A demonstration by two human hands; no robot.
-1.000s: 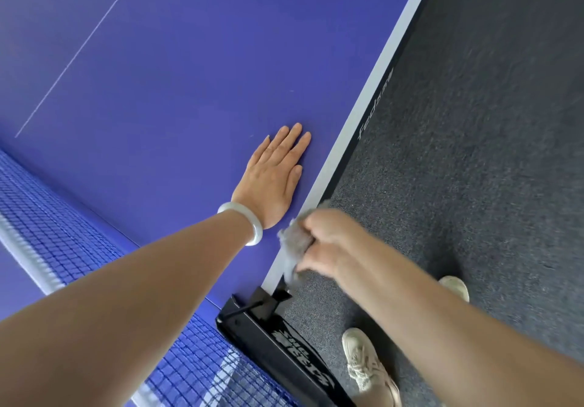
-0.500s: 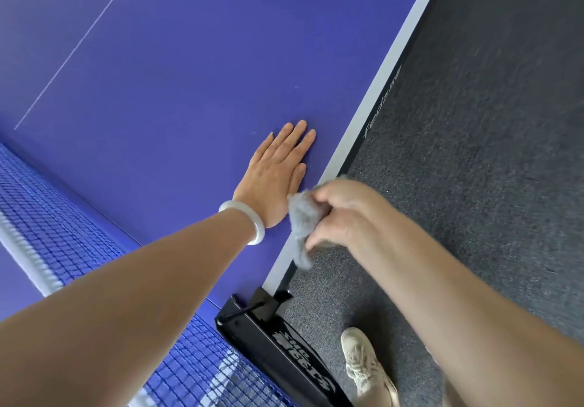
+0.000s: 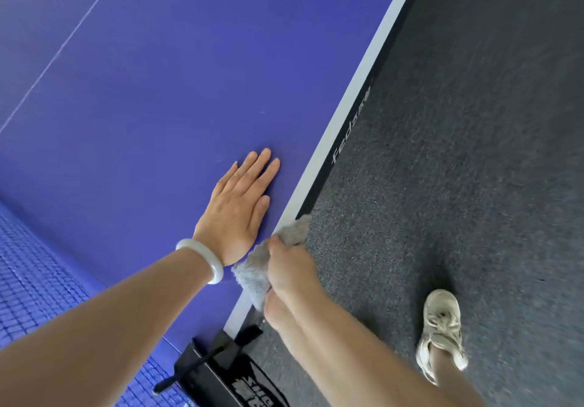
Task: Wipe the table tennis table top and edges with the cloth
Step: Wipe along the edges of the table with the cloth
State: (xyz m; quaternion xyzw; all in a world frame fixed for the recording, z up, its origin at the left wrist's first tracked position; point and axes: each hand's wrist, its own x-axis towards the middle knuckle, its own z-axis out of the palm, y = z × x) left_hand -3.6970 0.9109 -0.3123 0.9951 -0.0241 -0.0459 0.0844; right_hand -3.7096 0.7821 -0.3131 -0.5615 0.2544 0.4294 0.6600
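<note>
The blue table tennis table (image 3: 177,84) fills the left and centre, its white side line and dark edge (image 3: 354,115) running diagonally up to the right. My left hand (image 3: 237,204) lies flat on the top, fingers straight, close to the edge, with a white bangle on the wrist. My right hand (image 3: 290,267) grips a bunched grey cloth (image 3: 256,273) and holds it against the table's side edge, just beside my left wrist. Part of the cloth sticks out above the fingers.
The blue net (image 3: 38,286) crosses the lower left, clamped by a black net post bracket (image 3: 227,368) at the table's side. Dark grey carpet (image 3: 458,153) covers the floor to the right. My shoe (image 3: 441,327) stands on it.
My right hand slid the cloth along the table edge away from the net bracket, then back a little; the cloth now drapes over the edge. My left hand stayed flat.
</note>
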